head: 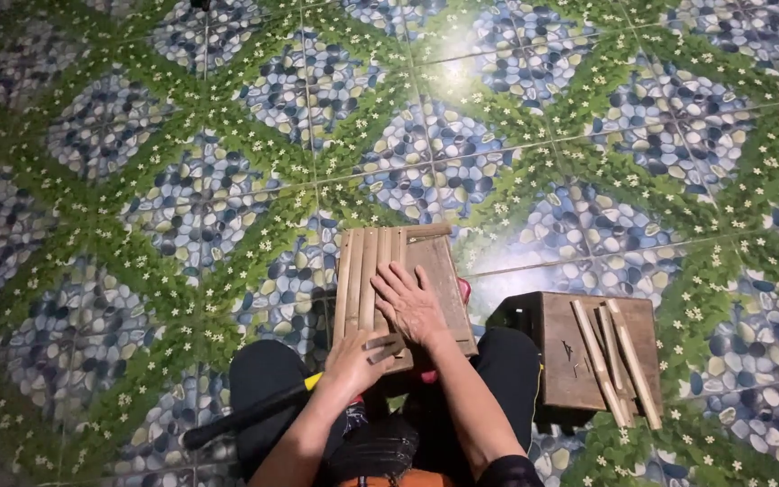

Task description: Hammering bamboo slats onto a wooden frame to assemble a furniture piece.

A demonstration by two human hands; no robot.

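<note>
Floor: under us we see tiles (182, 207) patterned with blue pebbles and green leafy bands.
Board: a wooden board (439, 275) rests across our knees, bamboo slats (367, 271) laid side by side on its left part.
Right hand: our right hand (410, 305) lies flat, palm down, fingers spread open, pressing on the slats and board; the forearm runs back toward our body.
Left hand: our left hand (353, 362) curls closed at the board's near edge, gripping a black-handled tool (245, 413) with a yellow collar, the handle slanting down left.
Stool: a small dark wooden stool (579, 356) to our right carries loose bamboo strips (619, 365).
</note>
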